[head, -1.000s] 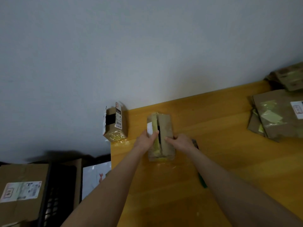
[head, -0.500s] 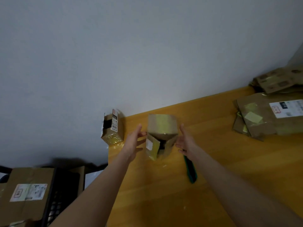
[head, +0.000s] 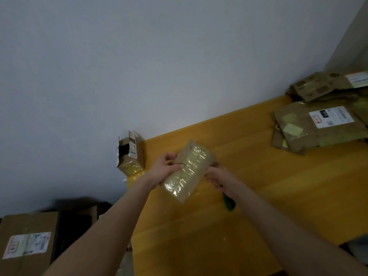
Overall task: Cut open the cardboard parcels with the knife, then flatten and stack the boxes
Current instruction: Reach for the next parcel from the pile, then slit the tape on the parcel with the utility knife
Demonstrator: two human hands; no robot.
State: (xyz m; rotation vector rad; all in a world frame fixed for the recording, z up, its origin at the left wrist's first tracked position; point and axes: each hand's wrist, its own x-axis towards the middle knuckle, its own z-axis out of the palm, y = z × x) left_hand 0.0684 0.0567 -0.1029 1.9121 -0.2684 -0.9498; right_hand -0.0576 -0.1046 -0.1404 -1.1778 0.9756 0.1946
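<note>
From the head camera, you have the taped box (head: 187,172) up off the yellow table (head: 278,196), slanted between your two hands with its glossy taped face turned toward you. Your left hand (head: 165,169) grips the box's upper left edge, fingers curled round it and the thumb laid across the tape. Your right hand (head: 217,178) holds the lower right edge; its fingertips tuck behind the cardboard, so you cannot see how deep that hold goes. Gripping opposite edges like this probably lets you turn the box or squeeze it flat, and the sealed face toward you suggests that this side's tape is not yet cut.

The knife (head: 229,202) lies on the table just under your right wrist. Only its green handle shows, and the blade end is hidden. It sits close enough to reach while your hands are busy with the box.

A small opened box (head: 129,156) stands at the table's left corner against the wall, probably waiting its turn. Well apart on the right, the flattened boxes (head: 310,126) lie in a stack, which is where this one likely goes. A labelled carton (head: 27,244) sits low on the left, off the table.
</note>
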